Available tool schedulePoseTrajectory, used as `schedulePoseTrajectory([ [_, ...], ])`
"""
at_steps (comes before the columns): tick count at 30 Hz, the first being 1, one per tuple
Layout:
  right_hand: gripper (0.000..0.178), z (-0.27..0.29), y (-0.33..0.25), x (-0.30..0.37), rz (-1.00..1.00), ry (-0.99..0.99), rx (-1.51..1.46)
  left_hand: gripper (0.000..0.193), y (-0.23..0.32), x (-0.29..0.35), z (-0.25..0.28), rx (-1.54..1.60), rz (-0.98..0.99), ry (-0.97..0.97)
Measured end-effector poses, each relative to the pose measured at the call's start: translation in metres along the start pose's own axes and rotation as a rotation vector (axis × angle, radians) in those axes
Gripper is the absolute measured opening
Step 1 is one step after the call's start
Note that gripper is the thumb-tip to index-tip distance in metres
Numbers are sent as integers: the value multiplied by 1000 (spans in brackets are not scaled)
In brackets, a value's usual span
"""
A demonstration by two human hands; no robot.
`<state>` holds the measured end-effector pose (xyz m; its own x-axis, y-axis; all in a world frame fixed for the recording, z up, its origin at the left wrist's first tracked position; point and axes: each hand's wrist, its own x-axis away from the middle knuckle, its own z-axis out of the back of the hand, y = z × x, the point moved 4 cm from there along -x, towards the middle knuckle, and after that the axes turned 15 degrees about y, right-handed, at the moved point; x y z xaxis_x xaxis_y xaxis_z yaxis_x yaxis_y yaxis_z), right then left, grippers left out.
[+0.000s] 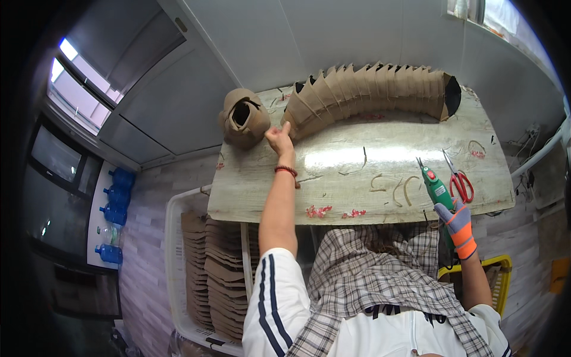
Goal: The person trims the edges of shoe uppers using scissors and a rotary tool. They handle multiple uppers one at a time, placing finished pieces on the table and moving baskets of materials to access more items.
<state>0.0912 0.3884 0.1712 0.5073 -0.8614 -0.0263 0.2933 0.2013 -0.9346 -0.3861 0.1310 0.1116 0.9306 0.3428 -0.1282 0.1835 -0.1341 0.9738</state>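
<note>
Table: here it is, a pale wood-grain table (256, 190) spread wide before the person, its edges bending in the lens.
White crate: below the table's left side, the white crate (173, 238) carries stacks of brown pieces (225, 285).
Curved row: up at the table's far side, a long curved row (363, 92) of brown pieces, nested one into the next, dark inside at its right end.
Rolled bundle: just left of it, at the far-left corner, a brown rolled bundle (253, 128), dark opening showing.
Left grip: the bare left hand (279, 140) sits between bundle and row, fingers curled, thumb at the row's left end; whether it pinches anything, I cannot tell.
Right grip: the gloved right hand (458, 223), grey and orange, is wrapped firmly round the green tool at the near edge.
Green tool: the green tool (436, 189) points its narrow tip away from the person.
Scissors: red-handled scissors (461, 184) lie right beside it.
Scraps: thin curled strips (406, 190) to the tool's left.
</note>
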Motion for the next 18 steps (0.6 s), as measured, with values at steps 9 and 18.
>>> schedulePoseTrajectory([
  [9,31,-14,3,4,-16,-76,58,34,-26,67,-25,187,220,-348],
  [18,45,-33,-12,9,179,-127,104,29,96,147,85,483,127,-264],
])
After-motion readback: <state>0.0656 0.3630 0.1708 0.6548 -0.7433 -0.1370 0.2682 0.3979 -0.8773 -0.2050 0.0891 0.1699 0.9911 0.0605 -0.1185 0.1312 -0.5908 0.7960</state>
